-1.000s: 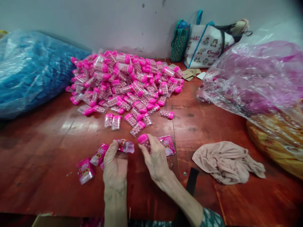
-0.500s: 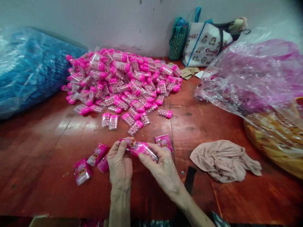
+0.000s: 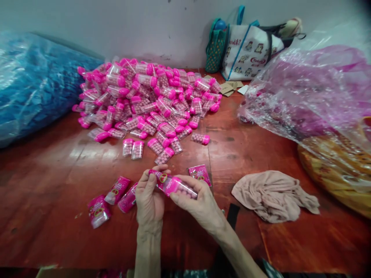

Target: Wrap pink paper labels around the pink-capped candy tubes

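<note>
My left hand (image 3: 150,202) pinches a flat printed pink plastic sleeve (image 3: 159,177) between thumb and fingers. In my right hand (image 3: 204,202) is a see-through candy box (image 3: 185,190) full of pink balls, its pink cap pointing left. The cap end meets the sleeve's right end; whether it sits inside the sleeve I cannot tell. Left of my hands lie several printed pink sleeves (image 3: 99,211), and another printed pink piece (image 3: 200,173) lies behind my right hand. Beyond them is a big heap of the same candy boxes (image 3: 153,100), a few lying loose at its front.
A large bag of blue pieces (image 3: 43,88) stands at the left. On the right are a crumpled cloth (image 3: 275,197), a see-through bag with pink contents (image 3: 307,88) and a yellow bag (image 3: 333,177). A white tote (image 3: 249,52) and a green dotted pouch (image 3: 215,50) lean against the wall.
Both hands have shifted slightly right, with the candy box turned a little so its right end sits lower. More of one loose sleeve shows beside my left hand. The view has moved slightly.
</note>
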Tool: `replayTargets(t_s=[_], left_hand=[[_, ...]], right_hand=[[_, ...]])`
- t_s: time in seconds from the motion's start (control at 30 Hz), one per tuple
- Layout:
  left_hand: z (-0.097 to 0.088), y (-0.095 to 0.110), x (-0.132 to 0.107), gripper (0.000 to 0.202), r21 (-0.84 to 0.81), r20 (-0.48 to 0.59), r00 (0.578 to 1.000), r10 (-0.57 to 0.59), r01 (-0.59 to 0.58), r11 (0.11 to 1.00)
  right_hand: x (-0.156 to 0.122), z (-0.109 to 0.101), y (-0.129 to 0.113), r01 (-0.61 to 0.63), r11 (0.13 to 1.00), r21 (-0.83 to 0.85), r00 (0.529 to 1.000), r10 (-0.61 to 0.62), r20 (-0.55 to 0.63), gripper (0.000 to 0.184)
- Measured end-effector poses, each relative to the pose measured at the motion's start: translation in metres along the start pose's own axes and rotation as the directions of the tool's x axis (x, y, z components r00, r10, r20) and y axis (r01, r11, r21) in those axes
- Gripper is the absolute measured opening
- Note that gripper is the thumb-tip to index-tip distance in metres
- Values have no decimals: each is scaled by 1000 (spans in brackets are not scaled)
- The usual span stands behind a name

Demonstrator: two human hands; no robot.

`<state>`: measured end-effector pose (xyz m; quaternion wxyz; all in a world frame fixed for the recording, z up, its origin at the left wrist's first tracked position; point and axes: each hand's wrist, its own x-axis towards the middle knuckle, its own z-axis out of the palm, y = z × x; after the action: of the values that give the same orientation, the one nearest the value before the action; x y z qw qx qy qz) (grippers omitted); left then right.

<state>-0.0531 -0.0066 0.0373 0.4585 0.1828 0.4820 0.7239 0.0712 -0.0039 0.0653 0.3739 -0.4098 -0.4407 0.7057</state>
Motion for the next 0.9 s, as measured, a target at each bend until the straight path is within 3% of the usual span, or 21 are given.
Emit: replayTargets(t_s=[0.13,0.3,0.5,0.8,0.9], left_hand=[[5,0,-2,25,-68,-6,999,-49,48,997],[10,-6,-7,30,-95,61,955,-289,294,951],[8,-15,-6,18,-115,40,941,-337,340,933],[2,-10,-10,39,-162,179,859,-479,506,847],[2,-9,-10,41,-139,199,868,-454,484,864]], right_hand=[[-1,5,1,97,983,-155,991,-109,-76,30],[2,4,8,217,890,-401,960,-269,-77,34],[5,1,16,142,868,-475,947,-259,-190,18],[1,-6,2,175,889,-424,984,-176,36,18],[-2,-6,3,187,867,-461,982,-179,62,19]])
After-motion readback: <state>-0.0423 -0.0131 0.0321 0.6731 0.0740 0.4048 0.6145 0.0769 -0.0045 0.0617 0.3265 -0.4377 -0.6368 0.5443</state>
